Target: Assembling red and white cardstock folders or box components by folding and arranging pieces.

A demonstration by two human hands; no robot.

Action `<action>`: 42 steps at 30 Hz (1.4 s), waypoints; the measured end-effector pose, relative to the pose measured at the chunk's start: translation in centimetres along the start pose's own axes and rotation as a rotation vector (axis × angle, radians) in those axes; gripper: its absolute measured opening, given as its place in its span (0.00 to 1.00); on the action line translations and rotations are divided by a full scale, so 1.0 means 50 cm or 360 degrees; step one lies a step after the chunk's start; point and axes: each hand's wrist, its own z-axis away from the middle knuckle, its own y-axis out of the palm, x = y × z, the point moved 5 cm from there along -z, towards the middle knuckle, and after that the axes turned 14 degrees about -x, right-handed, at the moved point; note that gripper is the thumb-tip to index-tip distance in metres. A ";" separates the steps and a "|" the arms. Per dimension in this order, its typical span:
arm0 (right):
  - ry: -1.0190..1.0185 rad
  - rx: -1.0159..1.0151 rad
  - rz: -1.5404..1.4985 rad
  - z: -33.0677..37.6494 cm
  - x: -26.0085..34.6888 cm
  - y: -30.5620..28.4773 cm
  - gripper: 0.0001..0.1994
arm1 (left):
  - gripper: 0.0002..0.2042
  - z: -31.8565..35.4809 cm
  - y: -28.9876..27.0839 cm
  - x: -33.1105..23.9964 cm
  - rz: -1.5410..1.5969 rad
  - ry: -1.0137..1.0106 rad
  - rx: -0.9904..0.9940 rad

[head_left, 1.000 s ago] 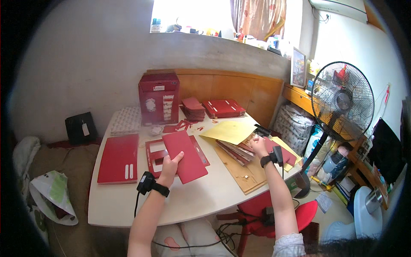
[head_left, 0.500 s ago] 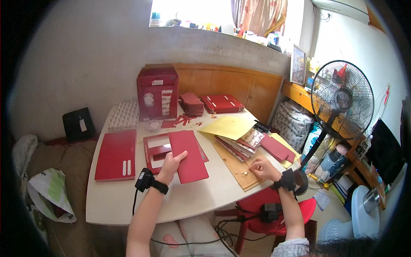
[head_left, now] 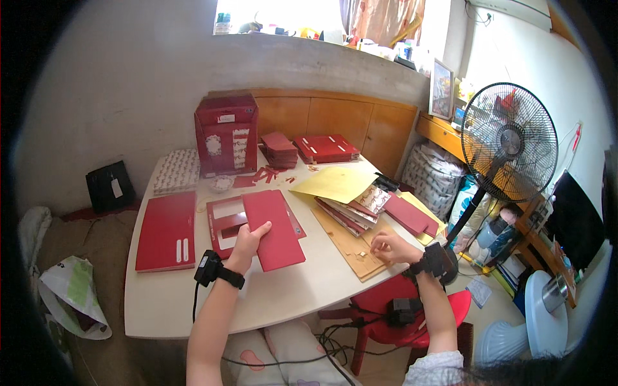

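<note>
My left hand (head_left: 245, 246) grips a dark red rectangular card panel (head_left: 275, 228), thumb on top. The panel slants over a red card piece with window cut-outs (head_left: 219, 226) lying on the white table. To the right, my right hand (head_left: 394, 248) hovers at a tan board (head_left: 341, 248), thumb and fingertips pinched together. Whatever is between those fingertips is too small to make out. A tiny whitish piece (head_left: 362, 253) lies on the board just left of them. Behind that hand is a pile of patterned and red cards (head_left: 351, 215) beneath a yellow sheet (head_left: 335, 183).
A red flat box (head_left: 166, 233) lies at the left of the table (head_left: 212, 305). At the back are a tall red box (head_left: 226, 135), a stack of red cards (head_left: 279, 151) and red scraps (head_left: 265, 174). A red stool (head_left: 380, 321) and a standing fan (head_left: 510, 141) are on the right.
The whole view has shifted slightly. My right fingertips have lifted a little off the board and the small whitish piece. My left hand keeps hold of the red card panel.
</note>
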 end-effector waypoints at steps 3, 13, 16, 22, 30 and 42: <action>0.0009 0.0013 0.0001 -0.001 0.000 -0.001 0.04 | 0.13 -0.003 -0.001 0.003 0.0028 0.0015 0.0013; 0.0081 0.0158 0.0075 -0.007 -0.007 0.004 0.06 | 0.13 -0.005 -0.002 0.006 0.0033 -0.0016 0.0029; 0.0098 0.0048 -0.0003 -0.002 0.004 0.000 0.07 | 0.13 -0.006 -0.006 0.006 0.0020 0.0006 0.0015; -0.0002 -0.0158 -0.0113 0.018 -0.007 -0.007 0.08 | 0.13 0.005 0.003 -0.005 0.0000 0.0003 0.0008; -0.0043 -0.0237 -0.0047 0.018 -0.016 -0.001 0.08 | 0.13 -0.003 -0.002 0.004 0.0019 0.0007 0.0016; -0.0128 -0.0177 -0.0019 0.007 -0.004 -0.002 0.04 | 0.13 -0.006 -0.003 0.006 0.0007 -0.0024 0.0015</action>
